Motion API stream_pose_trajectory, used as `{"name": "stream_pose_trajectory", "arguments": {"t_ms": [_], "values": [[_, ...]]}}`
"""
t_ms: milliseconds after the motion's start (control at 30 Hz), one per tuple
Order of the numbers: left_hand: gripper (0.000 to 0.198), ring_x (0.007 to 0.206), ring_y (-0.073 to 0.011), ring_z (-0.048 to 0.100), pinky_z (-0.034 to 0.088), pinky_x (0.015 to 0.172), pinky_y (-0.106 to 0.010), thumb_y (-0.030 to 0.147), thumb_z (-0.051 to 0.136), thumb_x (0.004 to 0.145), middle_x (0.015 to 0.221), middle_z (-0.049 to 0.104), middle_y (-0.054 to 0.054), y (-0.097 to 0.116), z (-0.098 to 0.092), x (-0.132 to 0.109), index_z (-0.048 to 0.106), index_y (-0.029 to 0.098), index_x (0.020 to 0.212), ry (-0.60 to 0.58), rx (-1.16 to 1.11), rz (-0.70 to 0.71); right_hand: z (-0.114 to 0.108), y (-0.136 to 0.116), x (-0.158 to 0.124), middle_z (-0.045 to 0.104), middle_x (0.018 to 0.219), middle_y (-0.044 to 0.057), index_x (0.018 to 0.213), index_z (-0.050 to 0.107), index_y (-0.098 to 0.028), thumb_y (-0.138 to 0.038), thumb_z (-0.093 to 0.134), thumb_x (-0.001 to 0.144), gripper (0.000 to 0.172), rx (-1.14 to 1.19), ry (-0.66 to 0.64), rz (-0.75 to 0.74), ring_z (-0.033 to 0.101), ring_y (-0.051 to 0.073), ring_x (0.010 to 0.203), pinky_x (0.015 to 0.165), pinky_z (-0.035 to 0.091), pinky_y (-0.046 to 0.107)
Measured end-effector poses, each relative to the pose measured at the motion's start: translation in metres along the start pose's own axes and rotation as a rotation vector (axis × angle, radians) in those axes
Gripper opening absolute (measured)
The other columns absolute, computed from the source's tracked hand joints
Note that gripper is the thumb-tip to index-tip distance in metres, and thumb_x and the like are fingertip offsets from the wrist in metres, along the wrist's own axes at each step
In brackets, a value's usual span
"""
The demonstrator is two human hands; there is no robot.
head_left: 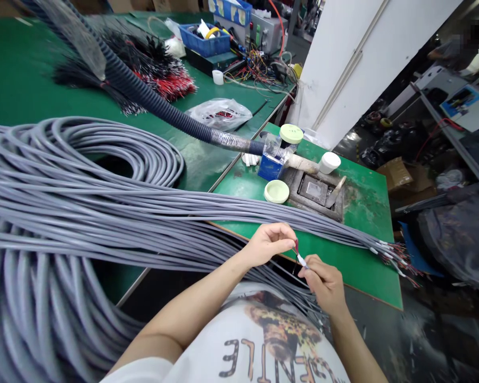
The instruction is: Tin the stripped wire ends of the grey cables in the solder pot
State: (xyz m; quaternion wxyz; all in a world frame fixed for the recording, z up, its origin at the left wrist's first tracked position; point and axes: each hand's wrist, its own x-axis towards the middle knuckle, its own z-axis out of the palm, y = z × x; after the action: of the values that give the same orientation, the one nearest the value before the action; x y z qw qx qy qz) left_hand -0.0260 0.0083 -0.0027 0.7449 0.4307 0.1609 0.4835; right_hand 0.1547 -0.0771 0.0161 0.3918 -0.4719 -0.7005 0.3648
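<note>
White printed T-shirt [259,340] on my chest fills the near bottom of view, both forearms reaching out over it. L hand [269,244] is closed in a pinch, R hand [325,284] likewise, fingers curled, both on a thin white-sheathed wire end [301,259] w/ a red core sticking up just beside it; can't tell which finger has which core. Wire looks to come off a huge bundle of grey round sheathed cables [104,213], looped in big coils on the left & near side, then running right over a green-topped workbench [367,271] to frayed coloured cores [391,252]. Farther on: pale-green round lid [276,191], small blue box [270,166], square grey metal pot in a grimy frame [313,190], black corrugated plastic conduit [155,101], red-and-black wire bunches [165,80], blue plastic crate [205,40]. Far right, a blurred co-worker [451,50].
</note>
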Motion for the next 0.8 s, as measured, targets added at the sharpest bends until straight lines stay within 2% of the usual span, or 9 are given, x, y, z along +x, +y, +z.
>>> {"name": "stream_pose_trajectory", "arguments": {"t_ms": [133, 233, 300, 433, 600, 700, 800], "values": [[0.017, 0.064, -0.0106, 0.057, 0.044, 0.063, -0.023, 0.028, 0.072, 0.074, 0.069, 0.063, -0.002, -0.003, 0.003, 0.000, 0.064, 0.013, 0.073, 0.041, 0.002, -0.017, -0.002, 0.000, -0.001, 0.060, 0.070, -0.001, 0.086, 0.065, -0.022, -0.022, 0.056, 0.084, 0.009, -0.069, 0.029, 0.097, 0.053, 0.014, 0.067, 0.066, 0.042, 0.027], [0.020, 0.061, -0.0093, 0.055, 0.042, 0.059, -0.021, 0.030, 0.072, 0.074, 0.068, 0.063, -0.002, -0.008, 0.007, 0.000, 0.063, 0.012, 0.073, 0.107, 0.019, -0.049, -0.001, -0.005, 0.005, 0.059, 0.071, -0.003, 0.105, 0.060, -0.024, -0.025, 0.065, 0.078, 0.028, -0.164, 0.089, 0.208, 0.054, 0.012, 0.064, 0.061, 0.043, 0.024], [0.022, 0.059, -0.0086, 0.053, 0.041, 0.058, -0.021, 0.032, 0.072, 0.073, 0.066, 0.062, -0.001, -0.011, 0.010, 0.000, 0.062, 0.012, 0.073, 0.157, 0.036, -0.064, 0.001, -0.010, 0.013, 0.056, 0.065, -0.006, 0.109, 0.056, -0.024, -0.027, 0.068, 0.075, 0.036, -0.233, 0.135, 0.215, 0.053, 0.011, 0.060, 0.060, 0.043, 0.022], [0.023, 0.057, -0.0078, 0.051, 0.040, 0.057, -0.020, 0.032, 0.072, 0.072, 0.064, 0.060, 0.000, -0.016, 0.016, -0.001, 0.060, 0.013, 0.072, 0.225, 0.060, -0.073, 0.004, -0.017, 0.030, 0.051, 0.056, -0.008, 0.107, 0.057, -0.022, -0.029, 0.065, 0.078, 0.031, -0.373, 0.191, 0.106, 0.048, 0.010, 0.051, 0.057, 0.042, 0.021], [0.024, 0.054, -0.0070, 0.048, 0.039, 0.055, -0.020, 0.034, 0.072, 0.072, 0.061, 0.057, 0.002, -0.017, 0.019, 0.001, 0.059, 0.014, 0.072, 0.261, 0.056, -0.049, 0.004, -0.021, 0.044, 0.065, 0.076, 0.000, 0.096, 0.063, -0.022, -0.026, 0.054, 0.087, 0.013, -0.388, 0.220, -0.026, 0.058, 0.011, 0.063, 0.063, 0.045, 0.022], [0.024, 0.057, -0.0085, 0.052, 0.041, 0.057, -0.021, 0.036, 0.070, 0.074, 0.063, 0.060, 0.000, -0.017, 0.018, 0.004, 0.060, 0.014, 0.075, 0.278, 0.082, -0.052, -0.003, -0.020, 0.056, 0.062, 0.071, -0.001, 0.083, 0.063, -0.020, -0.028, 0.053, 0.089, 0.014, -0.404, 0.226, 0.014, 0.055, 0.011, 0.061, 0.062, 0.043, 0.023], [0.023, 0.061, -0.0098, 0.053, 0.041, 0.059, -0.021, 0.036, 0.069, 0.075, 0.066, 0.062, -0.001, -0.021, 0.011, 0.007, 0.063, 0.014, 0.079, 0.305, 0.182, -0.043, -0.019, -0.013, 0.073, 0.055, 0.060, -0.003, 0.080, 0.063, -0.019, -0.034, 0.052, 0.089, 0.021, -0.392, 0.272, 0.117, 0.049, 0.010, 0.053, 0.055, 0.039, 0.022]]}}
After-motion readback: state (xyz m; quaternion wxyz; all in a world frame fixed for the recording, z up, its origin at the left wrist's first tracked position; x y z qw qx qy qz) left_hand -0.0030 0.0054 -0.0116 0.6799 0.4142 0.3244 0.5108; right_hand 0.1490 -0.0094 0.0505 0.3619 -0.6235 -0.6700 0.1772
